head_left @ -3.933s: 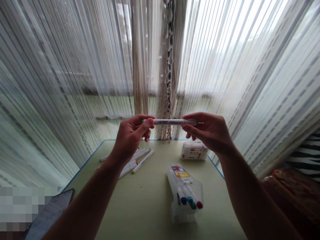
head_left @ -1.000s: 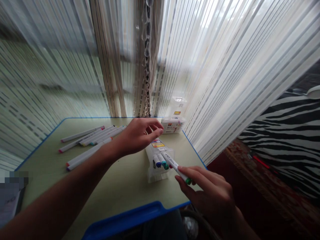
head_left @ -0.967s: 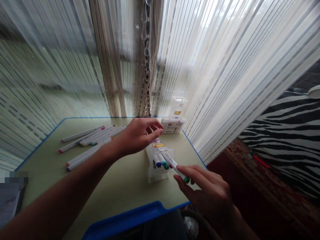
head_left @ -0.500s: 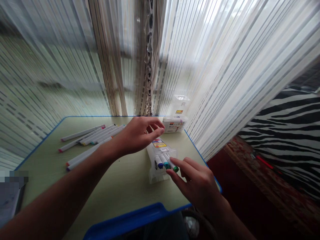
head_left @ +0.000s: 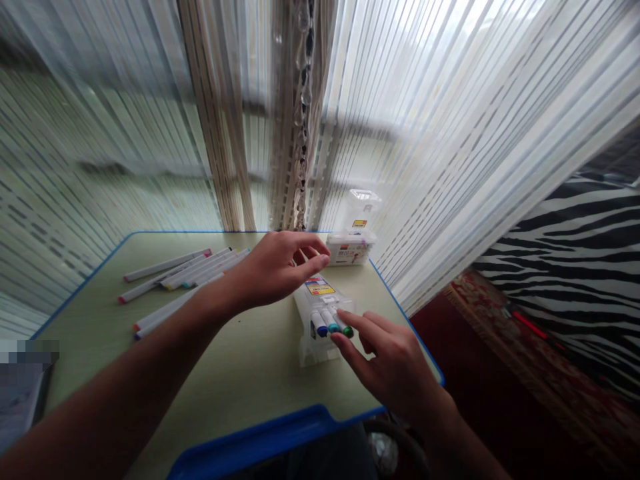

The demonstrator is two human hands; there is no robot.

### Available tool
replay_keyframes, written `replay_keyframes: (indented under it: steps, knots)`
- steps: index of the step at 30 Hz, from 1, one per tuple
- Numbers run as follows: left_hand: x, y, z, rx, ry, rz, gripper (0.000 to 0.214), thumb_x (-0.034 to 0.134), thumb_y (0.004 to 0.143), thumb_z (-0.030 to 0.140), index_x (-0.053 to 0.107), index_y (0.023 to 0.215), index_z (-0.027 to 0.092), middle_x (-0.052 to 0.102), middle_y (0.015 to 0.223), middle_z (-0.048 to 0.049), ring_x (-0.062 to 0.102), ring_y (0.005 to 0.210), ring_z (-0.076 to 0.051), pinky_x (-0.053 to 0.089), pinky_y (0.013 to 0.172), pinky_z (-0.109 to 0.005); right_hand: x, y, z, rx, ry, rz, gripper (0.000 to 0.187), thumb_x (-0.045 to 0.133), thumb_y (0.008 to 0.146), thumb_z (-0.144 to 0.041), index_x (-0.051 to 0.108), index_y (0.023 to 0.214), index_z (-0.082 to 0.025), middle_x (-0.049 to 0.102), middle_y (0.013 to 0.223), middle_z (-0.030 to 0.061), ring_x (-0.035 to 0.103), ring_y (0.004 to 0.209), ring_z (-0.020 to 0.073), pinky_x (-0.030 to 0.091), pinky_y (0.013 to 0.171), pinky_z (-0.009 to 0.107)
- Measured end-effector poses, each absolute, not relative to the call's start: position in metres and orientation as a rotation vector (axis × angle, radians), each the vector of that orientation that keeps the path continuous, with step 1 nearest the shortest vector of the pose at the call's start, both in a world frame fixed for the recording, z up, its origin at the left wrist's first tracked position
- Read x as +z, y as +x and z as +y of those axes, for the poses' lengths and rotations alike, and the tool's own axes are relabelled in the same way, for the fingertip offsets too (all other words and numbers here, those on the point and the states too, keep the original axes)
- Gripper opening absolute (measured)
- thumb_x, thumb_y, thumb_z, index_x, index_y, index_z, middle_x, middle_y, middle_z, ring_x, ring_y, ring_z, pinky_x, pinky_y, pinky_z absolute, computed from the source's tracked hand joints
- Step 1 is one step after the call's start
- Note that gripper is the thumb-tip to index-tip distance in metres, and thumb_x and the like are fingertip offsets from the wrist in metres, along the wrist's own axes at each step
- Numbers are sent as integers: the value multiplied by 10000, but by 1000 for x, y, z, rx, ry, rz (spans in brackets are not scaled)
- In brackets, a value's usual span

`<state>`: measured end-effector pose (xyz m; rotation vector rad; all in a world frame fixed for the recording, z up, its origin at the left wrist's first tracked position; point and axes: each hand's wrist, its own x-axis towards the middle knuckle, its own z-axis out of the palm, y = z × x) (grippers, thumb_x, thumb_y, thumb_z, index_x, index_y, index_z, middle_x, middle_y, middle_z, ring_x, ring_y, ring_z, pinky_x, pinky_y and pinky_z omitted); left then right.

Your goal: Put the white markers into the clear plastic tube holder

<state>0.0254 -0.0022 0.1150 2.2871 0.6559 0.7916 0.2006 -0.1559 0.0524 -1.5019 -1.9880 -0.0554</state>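
A clear plastic marker case (head_left: 327, 300) with a yellow label lies on the table, its near end open. Blue, teal and green marker caps show in that opening. My right hand (head_left: 387, 350) has its index finger and thumb around the green-capped marker (head_left: 346, 328), the thumb close to the teal-capped marker (head_left: 331, 325). Left of that is the blue-capped marker (head_left: 320, 325). Over the far end of the case hovers my left hand (head_left: 293, 263), fingers curved and thumb apart, with nothing visible in it.
Several white markers (head_left: 173, 283) lie loose on the table (head_left: 240, 373) at left, partly behind my left forearm. A second clear case (head_left: 350, 250) stands upright at the back right, lid raised. String curtains (head_left: 145, 133) hang just beyond the blue-edged table.
My right hand has moved slightly left and up, and the green-capped marker sits further into the case, level with the others. My left hand has barely moved.
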Motion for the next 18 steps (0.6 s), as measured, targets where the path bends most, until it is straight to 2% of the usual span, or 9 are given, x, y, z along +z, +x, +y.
replay_keyframes:
  steps: [13, 18]
  knots:
    - [117, 24, -3, 745, 2268, 642, 201, 607, 885, 313, 729, 943, 164, 731, 768, -28, 663, 683, -133, 508, 619, -232, 53, 204, -160, -20, -1393, -1924, 263, 627, 910, -218, 683, 1146, -116, 551, 662, -5, 502, 531, 109, 422, 539, 242]
    - [117, 23, -2, 732, 2264, 643, 211, 601, 889, 326, 729, 950, 170, 734, 782, -31, 671, 704, -139, 515, 631, -239, 70, 214, -163, -96, -1358, -1794, 183, 657, 872, -169, 723, 1042, -159, 561, 603, -32, 481, 483, 87, 408, 503, 229]
